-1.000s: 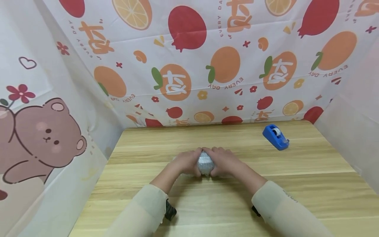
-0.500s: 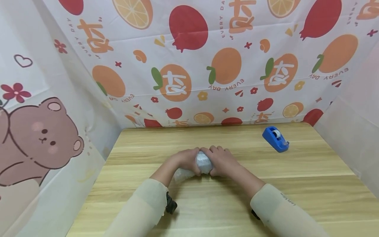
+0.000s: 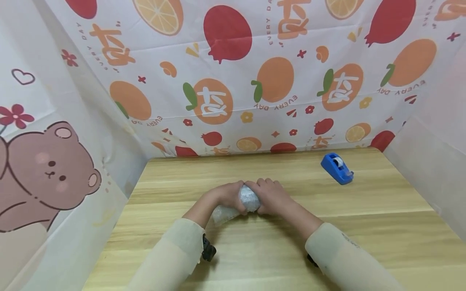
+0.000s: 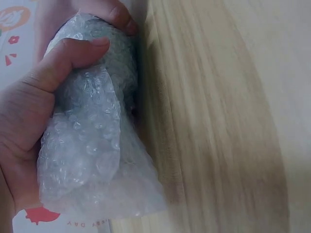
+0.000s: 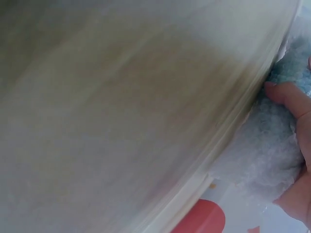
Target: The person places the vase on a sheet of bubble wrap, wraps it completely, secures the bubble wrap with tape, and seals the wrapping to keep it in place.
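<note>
A bundle rolled in clear bubble wrap (image 3: 249, 199) lies across the middle of the wooden table. My left hand (image 3: 230, 196) grips it from the left, its thumb over the near side. From the other side my right hand (image 3: 272, 197) holds it, fingers over the far top and thumb low at the front. In the left wrist view the bubble wrap (image 4: 87, 141) has a loose flap edge and a flattened, flared end past the palm. The wrap (image 5: 265, 141) in the right wrist view shows a bluish-green tint within; what is inside cannot be made out.
A blue tape dispenser (image 3: 337, 168) with a roll of tape stands at the back right of the table (image 3: 255, 258). A fruit-print curtain (image 3: 233, 81) hangs behind the table's far edge, and a bear-print sheet (image 3: 109, 169) hangs on the left.
The bundle has turned slightly between my hands, and its left end now shows below my left wrist. Both hands keep their hold, and the tape dispenser stays in place.
</note>
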Tool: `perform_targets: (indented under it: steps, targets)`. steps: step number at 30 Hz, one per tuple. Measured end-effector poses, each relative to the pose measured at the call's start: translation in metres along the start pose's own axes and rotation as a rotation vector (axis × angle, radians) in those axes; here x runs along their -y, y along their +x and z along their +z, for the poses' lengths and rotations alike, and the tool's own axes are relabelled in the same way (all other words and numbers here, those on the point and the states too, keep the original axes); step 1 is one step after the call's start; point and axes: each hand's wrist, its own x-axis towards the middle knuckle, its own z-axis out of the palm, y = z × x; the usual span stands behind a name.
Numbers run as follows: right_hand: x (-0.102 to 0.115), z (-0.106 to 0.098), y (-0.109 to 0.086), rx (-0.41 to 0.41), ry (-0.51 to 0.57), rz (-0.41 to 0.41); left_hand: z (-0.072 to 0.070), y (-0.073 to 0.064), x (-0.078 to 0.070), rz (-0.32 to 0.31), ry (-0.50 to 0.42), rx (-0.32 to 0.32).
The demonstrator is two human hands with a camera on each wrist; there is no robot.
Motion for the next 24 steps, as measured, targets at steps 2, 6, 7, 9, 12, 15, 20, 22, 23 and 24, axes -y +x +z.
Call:
perform_targets:
  steps: [2, 6, 7, 9, 12, 15, 20, 22, 23, 24]
  targets:
    - [-0.001, 0.0, 0.001, 0.009, 0.017, -0.013, 0.002, -0.002, 0.0, 0.0, 0.001, -0.021]
    - [-0.002, -0.002, 0.001, 0.049, 0.061, -0.025, 0.009, -0.008, 0.0, 0.016, 0.067, -0.082]
    - [-0.002, -0.003, 0.0, 0.058, 0.077, -0.025, 0.011, -0.009, 0.0, 0.024, 0.101, -0.105]
    - [-0.002, -0.004, -0.001, 0.081, 0.115, -0.021, 0.015, -0.012, -0.002, 0.036, 0.176, -0.154]
    - [-0.002, -0.007, 0.0, 0.133, 0.21, -0.005, 0.023, -0.017, -0.003, 0.035, 0.316, -0.231]
    - [-0.002, -0.01, 0.0, 0.202, 0.304, 0.016, 0.029, -0.023, -0.006, 0.021, 0.437, -0.282]
    - [-0.003, -0.015, 0.0, 0.29, 0.431, 0.024, 0.037, -0.03, -0.009, 0.011, 0.558, -0.348]
    - [-0.004, -0.016, 0.0, 0.322, 0.488, 0.021, 0.04, -0.032, -0.009, 0.023, 0.603, -0.373]
    - [-0.005, -0.017, 0.0, 0.337, 0.51, 0.021, 0.041, -0.033, -0.009, 0.031, 0.624, -0.385]
    - [-0.005, -0.017, 0.0, 0.349, 0.534, 0.021, 0.042, -0.033, -0.009, 0.045, 0.641, -0.394]
